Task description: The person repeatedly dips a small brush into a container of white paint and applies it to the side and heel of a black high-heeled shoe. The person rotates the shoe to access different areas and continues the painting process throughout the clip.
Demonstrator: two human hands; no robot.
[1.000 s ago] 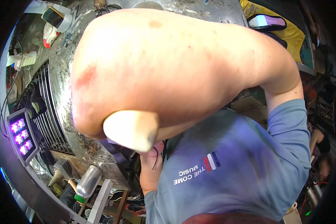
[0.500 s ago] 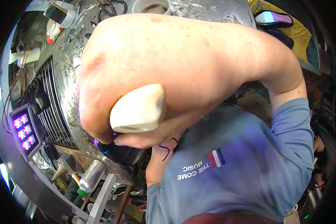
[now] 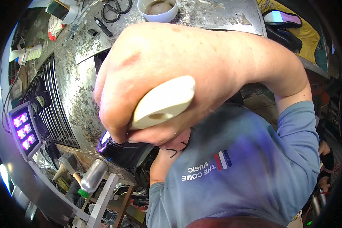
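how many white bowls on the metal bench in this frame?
1. The white round bowl with brownish contents sits at the far edge of the scratched metal bench, right of the black-handled scissors. The right hand blocks much of the bench, so others may be hidden.

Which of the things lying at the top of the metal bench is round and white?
The white bowl at the top edge; the scissors and the small dark tool beside it are dark and slim.

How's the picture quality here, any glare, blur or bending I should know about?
Head view: strong fisheye bending, so the metal table edge curves, with black corners. The right hand, very close to the lens, fills the middle and hides much; it grips a pale handle that looks slightly soft. The purple lamp glows hot at left.
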